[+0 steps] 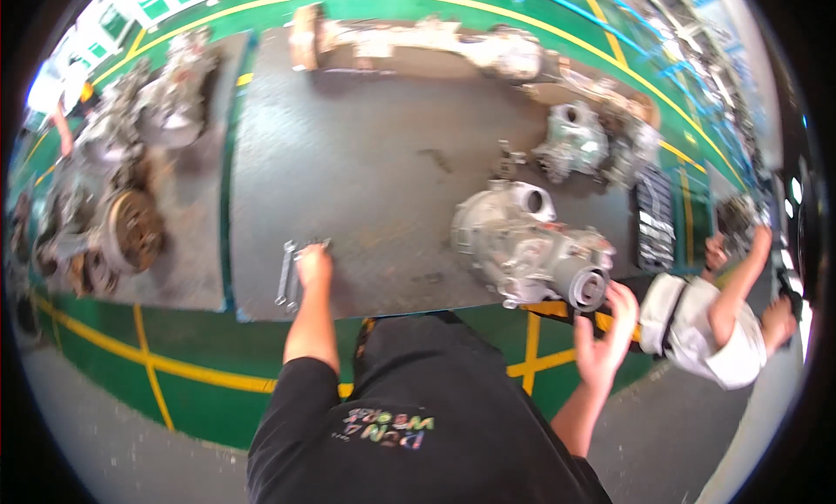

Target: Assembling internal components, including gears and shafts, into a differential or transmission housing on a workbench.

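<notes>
We look down on a dark grey counter (366, 156), where a blurred axle assembly (427, 44) spans the far side. A cast-metal gearbox (531, 243) sits near the closer edge, right of centre. Among our hands, the right hand (605, 330) is spread loosely beside its round end, contact unclear; the left hand (313, 265) curls low, its grip too blurred to tell, just beside a silver wrench (285, 273).

Bright, softly blurred, edges bowed
</notes>
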`<move>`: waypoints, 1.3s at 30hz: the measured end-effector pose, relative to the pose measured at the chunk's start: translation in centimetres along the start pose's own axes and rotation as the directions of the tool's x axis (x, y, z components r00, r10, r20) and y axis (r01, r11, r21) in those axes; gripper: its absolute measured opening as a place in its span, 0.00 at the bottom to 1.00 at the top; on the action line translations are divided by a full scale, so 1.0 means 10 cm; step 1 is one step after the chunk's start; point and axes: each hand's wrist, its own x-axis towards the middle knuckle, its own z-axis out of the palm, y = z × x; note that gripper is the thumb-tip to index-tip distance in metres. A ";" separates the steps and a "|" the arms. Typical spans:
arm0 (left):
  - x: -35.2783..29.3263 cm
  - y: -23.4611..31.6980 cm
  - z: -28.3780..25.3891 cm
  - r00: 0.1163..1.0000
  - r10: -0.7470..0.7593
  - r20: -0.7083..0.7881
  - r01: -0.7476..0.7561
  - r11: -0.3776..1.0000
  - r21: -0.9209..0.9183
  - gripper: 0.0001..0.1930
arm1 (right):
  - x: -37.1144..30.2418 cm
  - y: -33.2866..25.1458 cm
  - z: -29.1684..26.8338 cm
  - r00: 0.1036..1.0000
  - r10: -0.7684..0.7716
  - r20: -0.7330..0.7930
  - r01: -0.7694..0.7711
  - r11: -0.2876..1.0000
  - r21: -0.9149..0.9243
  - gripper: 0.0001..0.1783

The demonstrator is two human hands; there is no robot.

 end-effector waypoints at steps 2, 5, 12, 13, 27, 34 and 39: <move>-0.01 0.07 -0.06 0.994 0.089 -0.060 -0.089 0.996 0.004 0.07 | -0.05 0.00 0.00 0.997 0.072 0.042 -0.074 0.996 0.048 0.40; -0.13 0.07 0.03 0.992 0.086 -0.091 -0.078 0.993 0.088 0.10 | -0.10 0.04 0.03 0.993 0.092 0.069 -0.097 0.993 0.066 0.47; -0.58 0.56 -0.19 0.997 -0.056 -0.051 0.059 0.997 0.046 0.20 | -0.37 0.39 -0.12 0.981 0.192 -0.013 -0.191 0.981 0.027 0.52; -0.62 0.66 -0.23 0.993 -0.112 -0.027 0.114 0.993 0.045 0.22 | -0.40 0.48 -0.14 0.977 0.215 0.006 -0.216 0.976 0.035 0.54; -1.42 3.25 -2.50 0.759 0.614 -0.217 -0.507 0.349 -0.788 0.46 | -0.30 2.06 0.07 0.911 0.143 0.386 -0.327 0.821 0.468 0.58; -1.69 3.99 -2.29 0.740 0.543 -0.397 -0.576 0.208 -0.791 0.63 | -0.24 2.53 0.50 0.821 -0.117 0.558 -0.334 0.695 0.637 0.35; -1.75 4.13 -2.18 0.815 0.403 -0.416 -0.507 0.151 -0.849 0.59 | -0.20 2.47 0.65 0.771 -0.373 0.517 -0.259 0.558 0.789 0.26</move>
